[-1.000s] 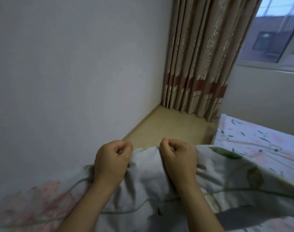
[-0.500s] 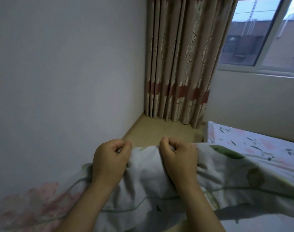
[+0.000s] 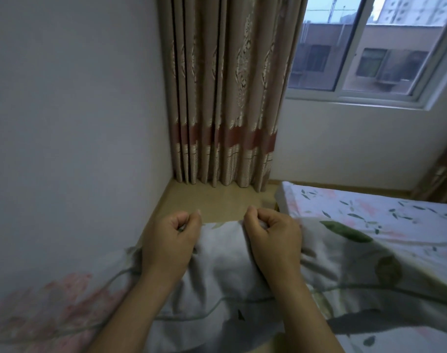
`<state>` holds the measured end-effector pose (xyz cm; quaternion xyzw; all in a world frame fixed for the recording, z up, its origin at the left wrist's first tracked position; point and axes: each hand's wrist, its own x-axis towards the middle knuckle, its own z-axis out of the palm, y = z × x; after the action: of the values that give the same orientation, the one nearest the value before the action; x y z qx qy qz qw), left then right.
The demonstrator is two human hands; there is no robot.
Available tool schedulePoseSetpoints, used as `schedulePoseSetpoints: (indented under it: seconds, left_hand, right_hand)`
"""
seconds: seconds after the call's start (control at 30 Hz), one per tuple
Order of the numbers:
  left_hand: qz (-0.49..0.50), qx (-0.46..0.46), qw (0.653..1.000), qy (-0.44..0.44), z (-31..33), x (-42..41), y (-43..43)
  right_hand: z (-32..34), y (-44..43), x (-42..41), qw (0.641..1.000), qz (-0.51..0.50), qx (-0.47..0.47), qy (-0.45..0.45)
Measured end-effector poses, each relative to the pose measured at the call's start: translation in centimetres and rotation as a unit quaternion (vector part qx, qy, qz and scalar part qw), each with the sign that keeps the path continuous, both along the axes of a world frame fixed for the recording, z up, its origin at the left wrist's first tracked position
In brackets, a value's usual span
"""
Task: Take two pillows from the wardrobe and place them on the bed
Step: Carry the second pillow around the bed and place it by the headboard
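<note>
A pillow [image 3: 222, 273] in a grey-white floral case with green leaves and pink blooms fills the lower part of the head view. My left hand [image 3: 170, 242] grips its upper edge in a fist. My right hand [image 3: 273, 238] pinches the same edge a little to the right. The pillow hangs in front of me, with its right side over the bed [image 3: 370, 207], which has a pale sheet printed with leaves. No wardrobe or second pillow is in sight.
A white wall [image 3: 72, 136] runs close along the left. A beige curtain [image 3: 225, 98] with a red band hangs in the corner, above a strip of wooden floor [image 3: 217, 200]. A window [image 3: 364, 47] sits at the upper right.
The view has swung to the right and up, so more of the window and bed shows. Both hands keep the same grip on the pillow's edge.
</note>
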<state>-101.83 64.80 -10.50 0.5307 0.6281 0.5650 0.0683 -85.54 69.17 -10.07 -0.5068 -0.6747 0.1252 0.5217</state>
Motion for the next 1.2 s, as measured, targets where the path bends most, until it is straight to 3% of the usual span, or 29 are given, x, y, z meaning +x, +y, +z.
schedulePoseSetpoints:
  seconds: [0.87,1.2]
  left_hand:
    - [-0.113,-0.008,0.993,0.012,-0.4,1.1,44.5]
    - [-0.185,-0.015,0.983,0.003,0.0,-2.4,64.2]
  right_hand:
    - [-0.6,41.0,1.6,0.992,-0.121,0.002,-0.015]
    - [0.6,58.3,-1.6,0.982,-0.184,-0.007,-0.03]
